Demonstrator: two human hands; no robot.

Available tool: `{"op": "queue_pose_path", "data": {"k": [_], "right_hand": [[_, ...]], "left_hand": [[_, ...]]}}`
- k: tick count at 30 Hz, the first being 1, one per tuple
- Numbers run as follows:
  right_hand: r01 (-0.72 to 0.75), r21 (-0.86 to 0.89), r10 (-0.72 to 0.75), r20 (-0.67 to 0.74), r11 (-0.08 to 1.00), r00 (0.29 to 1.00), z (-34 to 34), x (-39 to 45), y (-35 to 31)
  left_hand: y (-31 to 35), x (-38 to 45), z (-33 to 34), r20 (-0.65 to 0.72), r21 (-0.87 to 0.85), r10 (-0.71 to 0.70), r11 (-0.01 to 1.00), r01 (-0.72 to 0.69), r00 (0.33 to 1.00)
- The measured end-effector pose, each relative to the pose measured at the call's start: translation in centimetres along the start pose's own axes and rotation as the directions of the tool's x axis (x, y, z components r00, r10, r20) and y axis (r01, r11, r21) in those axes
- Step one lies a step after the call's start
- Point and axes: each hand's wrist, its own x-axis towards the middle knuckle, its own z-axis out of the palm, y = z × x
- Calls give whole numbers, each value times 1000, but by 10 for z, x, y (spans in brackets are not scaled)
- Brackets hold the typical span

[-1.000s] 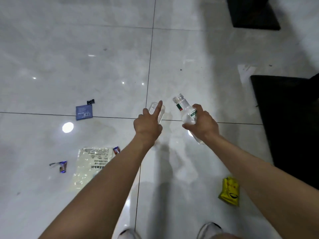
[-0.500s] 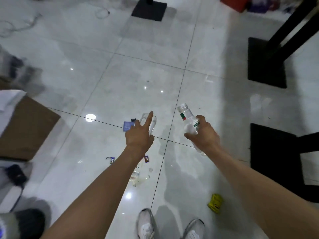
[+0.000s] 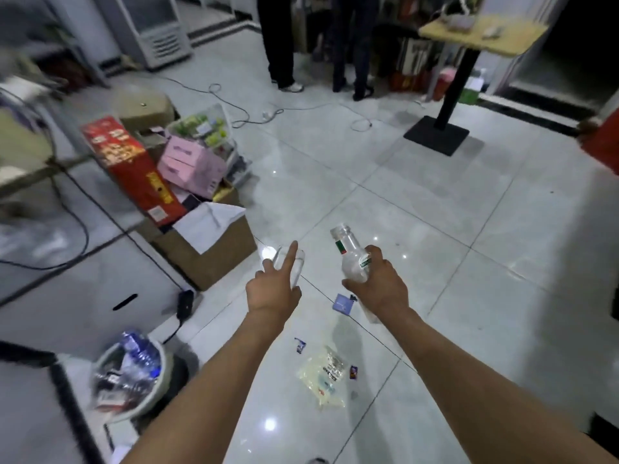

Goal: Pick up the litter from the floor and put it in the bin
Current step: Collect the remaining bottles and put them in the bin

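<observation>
mostly the left edge at nine o'clock is smeared with motion blur, and the contents of the bin [image 3: 129, 376] at seven o'clock are hard to read beyond crumpled plastic. the left hand [image 3: 273, 293] grips a clear cup [image 3: 290, 267], forefinger stretched up along its side; the cup is nearly invisible against the floor. the right hand [image 3: 378, 286] is wrapped around a clear bottle [image 3: 351, 256], neck tilted toward eleven o'clock, its base hidden behind the wrist. glossy pale floor tiles [image 3: 435, 229] reflect ceiling lights. below the hands, near six o'clock, lie a clear plastic bag [image 3: 323, 376], a blue card [image 3: 342, 303] and two small wrappers [image 3: 299, 344]. at ten o'clock stands an open cardboard box [image 3: 207, 252] stacked with red and pink cartons. cables cross the floor; two people's legs stand at twelve o'clock, a black-footed bench [image 3: 482, 31] at one o'clock.
</observation>
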Motion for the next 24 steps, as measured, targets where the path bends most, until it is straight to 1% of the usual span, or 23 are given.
{"op": "queue_pose_path", "data": {"k": [3, 7, 11, 14, 15, 17, 20, 24], "right_hand": [[111, -28, -109, 50, 993, 993, 9, -10, -59], [268, -28, -263, 114, 963, 958, 27, -33, -135], [395, -43, -383, 170, 917, 908, 55, -65, -207], [497, -54, -472, 238, 866, 849, 87, -94, -262], [524, -58, -493, 264, 850, 829, 98, -102, -278], [558, -62, -516, 309, 827, 799, 120, -115, -306], [603, -70, -545, 354, 795, 760, 160, -134, -348], [639, -73, -560, 413, 766, 718, 217, -157, -388]], "left_hand": [[-49, -12, -41, -22, -22, -122, 992, 121, 992], [-120, -39, -87, -67, -45, -258, 966, 255, 964], [-183, -80, -124, -92, -43, -377, 926, 374, 922], [-239, -113, -137, -102, -72, -497, 867, 492, 861], [-257, -122, -140, -101, -80, -535, 845, 529, 839], [-287, -136, -145, -86, -87, -572, 820, 566, 816], [-340, -155, -141, -73, -43, -614, 789, 612, 786], [-407, -172, -126, -54, -96, -676, 736, 670, 735]]}}
